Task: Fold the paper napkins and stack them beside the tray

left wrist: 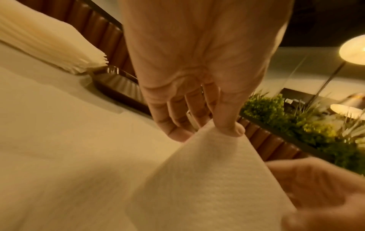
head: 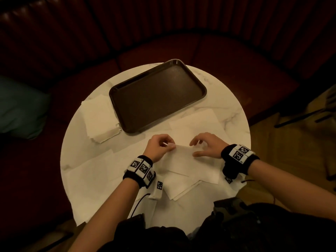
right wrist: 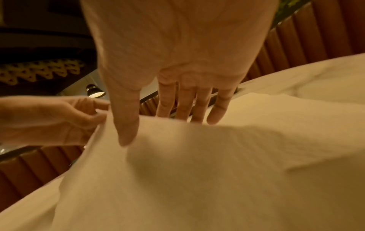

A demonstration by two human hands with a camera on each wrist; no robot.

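Note:
A white paper napkin (head: 181,160) lies half lifted at the near middle of the round table. My left hand (head: 170,145) pinches its far left corner between thumb and fingers; the left wrist view shows that pinch (left wrist: 215,129) on the napkin (left wrist: 207,179). My right hand (head: 194,149) holds the far right edge, with the thumb on the near face and the fingers behind the edge. In the right wrist view the right hand (right wrist: 158,125) grips the raised napkin (right wrist: 197,164). A stack of folded napkins (head: 101,120) sits left of the dark tray (head: 200,88).
Several unfolded napkins (head: 94,171) cover the near and right parts of the marble table (head: 234,113). A dark red curved bench (head: 236,51) wraps round the far side. A teal cushion (head: 21,110) lies at the left.

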